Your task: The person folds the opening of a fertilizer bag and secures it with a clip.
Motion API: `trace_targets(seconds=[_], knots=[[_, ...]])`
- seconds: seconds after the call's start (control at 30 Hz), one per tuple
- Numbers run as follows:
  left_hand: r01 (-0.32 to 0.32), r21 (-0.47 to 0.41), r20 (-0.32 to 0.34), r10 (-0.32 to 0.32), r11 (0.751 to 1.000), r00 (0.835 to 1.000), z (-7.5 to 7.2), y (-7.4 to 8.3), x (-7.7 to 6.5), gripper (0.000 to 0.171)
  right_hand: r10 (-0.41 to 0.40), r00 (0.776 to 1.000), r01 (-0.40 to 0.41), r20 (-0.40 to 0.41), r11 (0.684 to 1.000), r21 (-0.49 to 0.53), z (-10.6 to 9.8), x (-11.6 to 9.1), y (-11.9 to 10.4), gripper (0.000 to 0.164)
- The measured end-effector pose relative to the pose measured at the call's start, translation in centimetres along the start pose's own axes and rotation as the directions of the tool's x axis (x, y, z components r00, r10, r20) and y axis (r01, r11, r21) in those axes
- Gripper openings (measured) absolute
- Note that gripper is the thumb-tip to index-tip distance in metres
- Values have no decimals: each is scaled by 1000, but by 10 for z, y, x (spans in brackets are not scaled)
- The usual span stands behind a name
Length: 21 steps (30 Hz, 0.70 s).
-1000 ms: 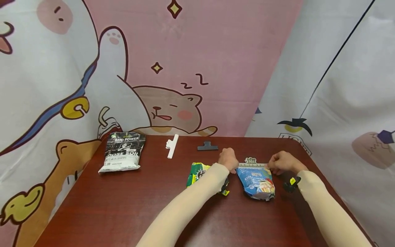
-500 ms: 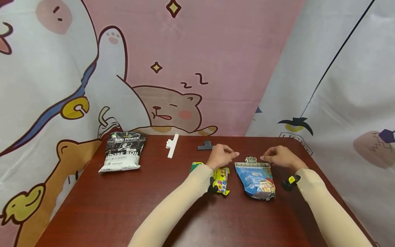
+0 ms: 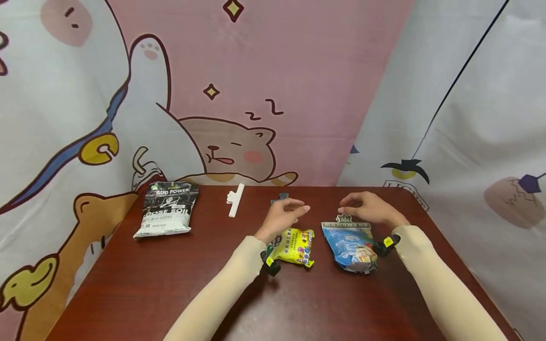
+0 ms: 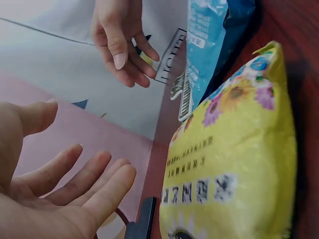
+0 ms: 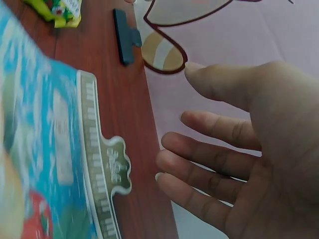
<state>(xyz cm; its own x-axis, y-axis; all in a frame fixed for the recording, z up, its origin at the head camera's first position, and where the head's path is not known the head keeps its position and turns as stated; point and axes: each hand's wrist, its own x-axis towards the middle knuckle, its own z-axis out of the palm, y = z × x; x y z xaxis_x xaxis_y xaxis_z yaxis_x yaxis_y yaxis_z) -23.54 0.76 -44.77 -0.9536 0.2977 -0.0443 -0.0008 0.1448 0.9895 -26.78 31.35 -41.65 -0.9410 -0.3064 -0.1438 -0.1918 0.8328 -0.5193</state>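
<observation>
My left hand [image 3: 281, 217] hovers over the yellow and green bag [image 3: 294, 246], its fingers loosely bent and holding nothing. My right hand [image 3: 370, 208] is raised just behind the blue bag [image 3: 350, 248], fingers spread and also holding nothing. Across the top of the blue bag sits a piano-patterned clip [image 5: 97, 164] with a crest-shaped handle. In the left wrist view the yellow bag [image 4: 229, 164] fills the right side, printed with flowers. A dark grey clip [image 5: 123, 37] lies on the table; in the head view my left hand covers part of it.
A black and white soil bag [image 3: 168, 208] lies at the table's back left. A white clip [image 3: 235, 201] rests to its right. Behind the dark red table [image 3: 141, 289] hangs a cartoon-printed cloth [image 3: 298, 85] close to the far edge.
Both hands have let go of the clip on the blue bag and lifted away. The left hand moved left over the yellow bag; the right moved up and slightly left.
</observation>
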Motion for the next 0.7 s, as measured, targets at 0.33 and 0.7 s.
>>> trace_targets(seconds=[0.33,0.7], knots=[[7,-118,-149,-25,993,989,-32,-19,-32,43,-31,997,28,68,998,48,13,12,-23,53],[84,-308,-351,-195,948,916,-61,-46,-71,38,-113,979,90,171,986,137,32,28,-55,44]])
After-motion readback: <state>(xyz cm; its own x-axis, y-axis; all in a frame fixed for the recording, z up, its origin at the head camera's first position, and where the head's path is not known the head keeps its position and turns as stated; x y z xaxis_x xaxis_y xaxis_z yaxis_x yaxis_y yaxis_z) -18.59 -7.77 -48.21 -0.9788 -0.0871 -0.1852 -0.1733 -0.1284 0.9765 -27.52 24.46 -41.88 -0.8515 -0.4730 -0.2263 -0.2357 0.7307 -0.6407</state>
